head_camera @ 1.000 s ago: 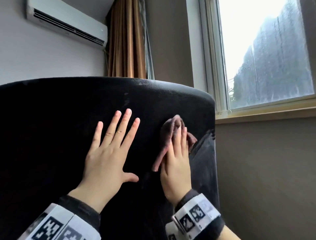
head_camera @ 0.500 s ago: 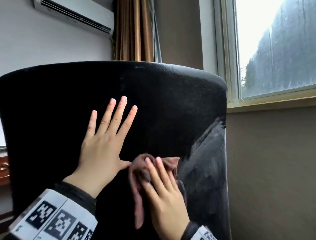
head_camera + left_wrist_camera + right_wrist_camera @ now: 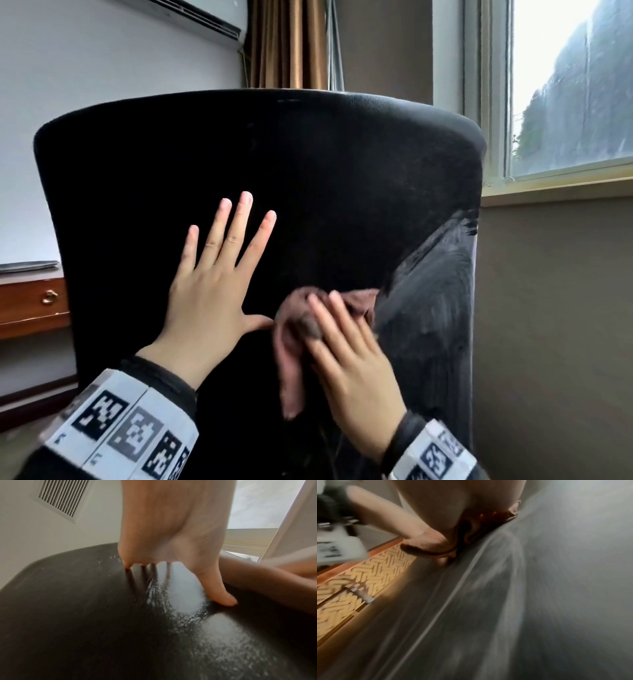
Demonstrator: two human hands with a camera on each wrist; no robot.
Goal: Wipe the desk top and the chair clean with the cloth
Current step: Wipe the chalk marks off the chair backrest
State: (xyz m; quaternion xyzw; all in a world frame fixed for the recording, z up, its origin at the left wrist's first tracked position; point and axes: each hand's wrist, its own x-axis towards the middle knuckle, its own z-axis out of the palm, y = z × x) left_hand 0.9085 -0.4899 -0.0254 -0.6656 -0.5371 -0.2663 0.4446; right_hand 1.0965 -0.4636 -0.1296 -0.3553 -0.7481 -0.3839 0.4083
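Chair back (image 3: 308,178) — black, upright — fills the head view, with the left hand (image 3: 209,301) flat on it, fingers straight and spread. Beside its thumb, the right hand (image 3: 352,370) presses the brown cloth (image 3: 291,346) against the backrest with straight fingers — one end hangs down.

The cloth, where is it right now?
In the head view, the cloth is pressed on the black chair back under the right hand, low and right, beside the left hand's thumb.

One chair (image 3: 308,171), one cloth (image 3: 291,359), two hands, one desk (image 3: 30,305).
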